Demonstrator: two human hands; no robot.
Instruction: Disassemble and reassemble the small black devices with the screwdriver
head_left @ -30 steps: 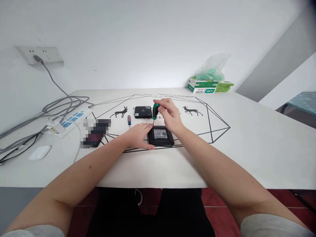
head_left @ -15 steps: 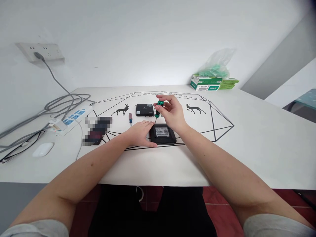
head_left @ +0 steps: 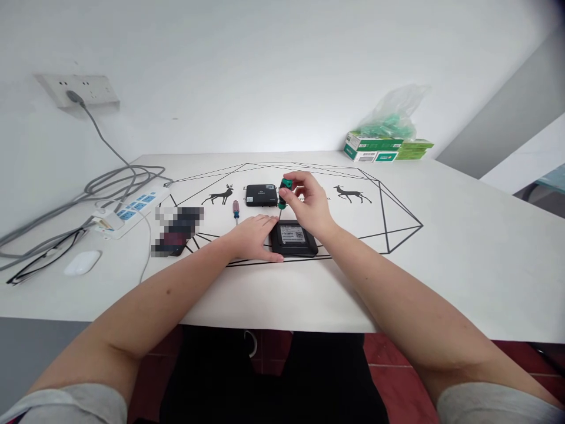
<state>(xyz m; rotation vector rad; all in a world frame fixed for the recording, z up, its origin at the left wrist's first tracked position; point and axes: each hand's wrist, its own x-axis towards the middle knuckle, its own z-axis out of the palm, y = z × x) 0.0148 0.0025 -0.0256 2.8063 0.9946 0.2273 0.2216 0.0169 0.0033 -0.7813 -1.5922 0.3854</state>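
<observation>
A black plastic box with a white printed label [head_left: 298,240] lies flat on the table in front of me. My left hand [head_left: 255,237] grips its left side, thumb along the near edge and fingers by the far left corner. In my right hand [head_left: 308,203] is a screwdriver with a green and black handle [head_left: 283,199], held upright. Its shaft reaches down to the box's far left corner; the tip itself is hidden by my left fingers. Behind stands a second flat black box [head_left: 261,195]. Left of that lies another screwdriver with a reddish, clear-looking handle [head_left: 235,208].
To the left are a white power strip [head_left: 136,209], grey cables [head_left: 119,172], glasses [head_left: 46,259], a white rounded case [head_left: 82,262] and a blurred dark phone-like object [head_left: 179,232]. Green and white cartons [head_left: 373,146] under a plastic bag [head_left: 392,115] stand against the wall at the back right.
The whole view has shifted slightly. My right fingers have curled a little differently round the screwdriver's handle, which remains at the same corner. My left hand keeps its place on the box.
</observation>
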